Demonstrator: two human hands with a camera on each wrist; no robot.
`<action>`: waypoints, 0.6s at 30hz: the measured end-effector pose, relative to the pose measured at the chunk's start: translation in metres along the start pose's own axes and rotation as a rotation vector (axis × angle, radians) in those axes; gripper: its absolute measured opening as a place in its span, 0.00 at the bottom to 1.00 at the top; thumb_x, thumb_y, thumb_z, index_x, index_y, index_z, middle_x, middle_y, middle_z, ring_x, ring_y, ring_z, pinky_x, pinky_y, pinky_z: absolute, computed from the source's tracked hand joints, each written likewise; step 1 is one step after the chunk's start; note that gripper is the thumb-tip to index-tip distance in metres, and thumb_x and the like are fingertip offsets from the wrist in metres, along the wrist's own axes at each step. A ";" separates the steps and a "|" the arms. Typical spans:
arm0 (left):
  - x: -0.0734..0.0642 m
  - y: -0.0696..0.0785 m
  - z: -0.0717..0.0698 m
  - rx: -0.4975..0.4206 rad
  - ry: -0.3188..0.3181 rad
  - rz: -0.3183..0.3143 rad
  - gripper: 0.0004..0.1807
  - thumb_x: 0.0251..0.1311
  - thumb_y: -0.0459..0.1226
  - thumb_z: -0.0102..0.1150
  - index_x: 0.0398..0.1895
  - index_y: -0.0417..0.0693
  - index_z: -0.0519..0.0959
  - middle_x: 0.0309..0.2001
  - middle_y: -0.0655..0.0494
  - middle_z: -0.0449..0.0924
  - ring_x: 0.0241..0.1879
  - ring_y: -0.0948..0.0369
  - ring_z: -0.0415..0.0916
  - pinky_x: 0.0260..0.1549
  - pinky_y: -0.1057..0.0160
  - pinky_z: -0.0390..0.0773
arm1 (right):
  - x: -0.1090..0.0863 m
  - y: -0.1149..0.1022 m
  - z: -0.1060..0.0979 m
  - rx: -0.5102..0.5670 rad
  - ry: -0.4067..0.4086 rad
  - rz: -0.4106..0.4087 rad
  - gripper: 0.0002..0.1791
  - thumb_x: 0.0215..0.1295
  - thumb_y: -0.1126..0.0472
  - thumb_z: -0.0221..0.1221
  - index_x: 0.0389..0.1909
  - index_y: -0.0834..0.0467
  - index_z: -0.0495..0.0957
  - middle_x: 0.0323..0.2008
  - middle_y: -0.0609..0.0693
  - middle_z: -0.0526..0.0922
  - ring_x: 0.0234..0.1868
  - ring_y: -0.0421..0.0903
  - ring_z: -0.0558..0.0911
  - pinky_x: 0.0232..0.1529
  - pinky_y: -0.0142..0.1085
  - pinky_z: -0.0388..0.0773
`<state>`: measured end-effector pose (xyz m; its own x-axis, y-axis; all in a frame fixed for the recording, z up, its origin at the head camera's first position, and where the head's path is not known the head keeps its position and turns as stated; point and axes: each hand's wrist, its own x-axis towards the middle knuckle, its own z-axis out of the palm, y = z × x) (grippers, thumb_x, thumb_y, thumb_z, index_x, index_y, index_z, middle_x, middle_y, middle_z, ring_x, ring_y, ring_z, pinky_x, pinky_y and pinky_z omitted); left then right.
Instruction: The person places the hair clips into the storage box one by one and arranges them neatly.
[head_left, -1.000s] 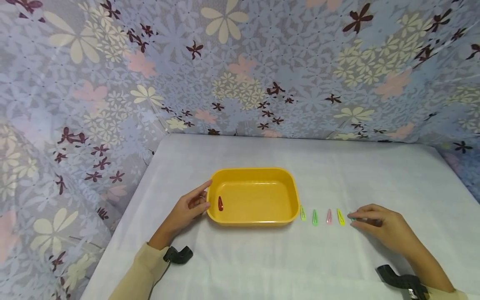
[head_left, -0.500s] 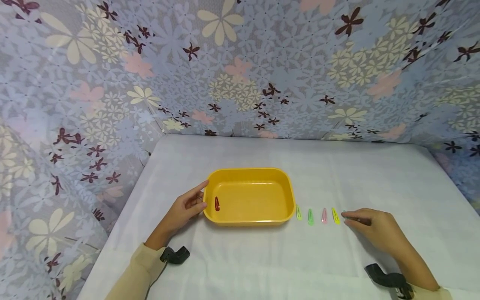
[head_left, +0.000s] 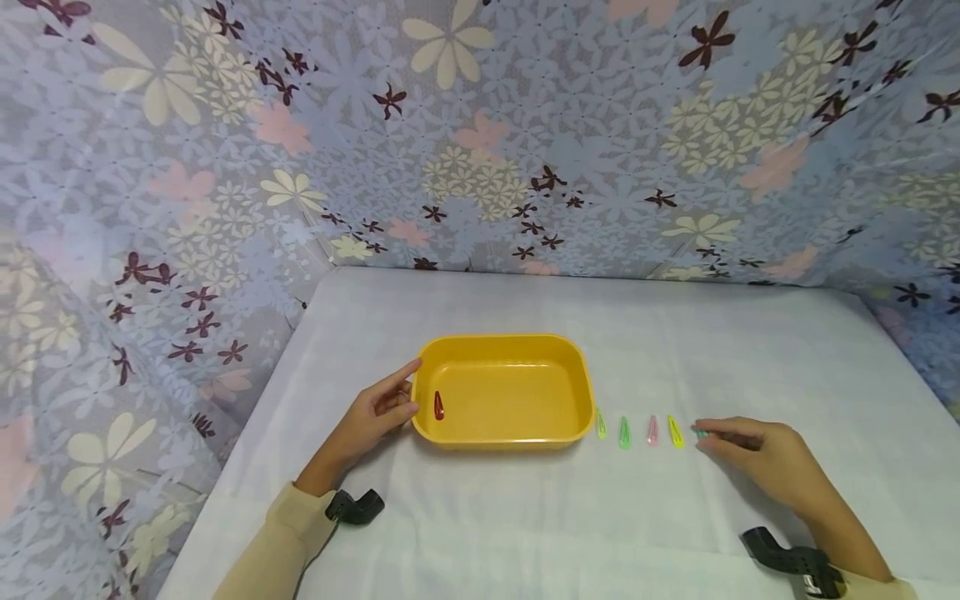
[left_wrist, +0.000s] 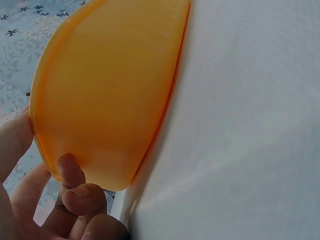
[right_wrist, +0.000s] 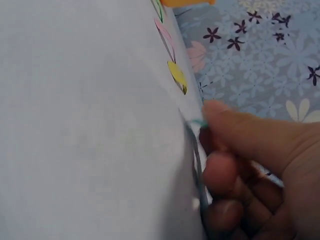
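In the head view, my left hand rests its fingertips against the left end of a yellow plastic tray. The left wrist view has the tray's outer wall up close, with a fingertip pressing on it. A red snap hair clip lies inside the tray near that end. Off to the right, my right hand pinches a teal hair clip between thumb and fingers, low over the white cloth. Only a bit of the teal clip shows past the fingertips in the right wrist view.
Between tray and right hand runs a row of hair clips: lime, green, pink and yellow. White cloth covers the table. A flowered fabric hangs behind it and along the left side.
The right hand's thumb and fingers have drawn closer together around the teal clip. The left hand, tray and other clips keep their places; the head view has shifted slightly.
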<state>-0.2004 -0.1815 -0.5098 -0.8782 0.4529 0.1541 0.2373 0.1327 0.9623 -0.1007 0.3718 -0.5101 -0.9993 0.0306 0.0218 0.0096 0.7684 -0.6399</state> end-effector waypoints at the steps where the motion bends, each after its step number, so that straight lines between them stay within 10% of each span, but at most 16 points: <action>1: 0.000 -0.001 -0.001 -0.001 -0.002 0.002 0.35 0.69 0.31 0.62 0.78 0.50 0.65 0.51 0.38 0.74 0.36 0.60 0.73 0.33 0.70 0.76 | 0.000 -0.001 0.000 0.021 -0.006 0.009 0.21 0.66 0.42 0.67 0.54 0.48 0.87 0.55 0.54 0.85 0.44 0.18 0.74 0.38 0.24 0.77; 18: 0.000 0.000 -0.003 -0.002 -0.007 -0.024 0.35 0.70 0.33 0.63 0.78 0.52 0.64 0.52 0.39 0.74 0.35 0.59 0.73 0.32 0.70 0.76 | 0.015 -0.049 -0.008 0.231 -0.007 -0.082 0.21 0.70 0.50 0.65 0.59 0.56 0.84 0.51 0.42 0.87 0.41 0.40 0.85 0.34 0.35 0.83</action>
<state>-0.2018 -0.1836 -0.5093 -0.8807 0.4554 0.1299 0.2159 0.1421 0.9660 -0.1163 0.3395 -0.4725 -0.9966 -0.0309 0.0759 -0.0792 0.6013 -0.7951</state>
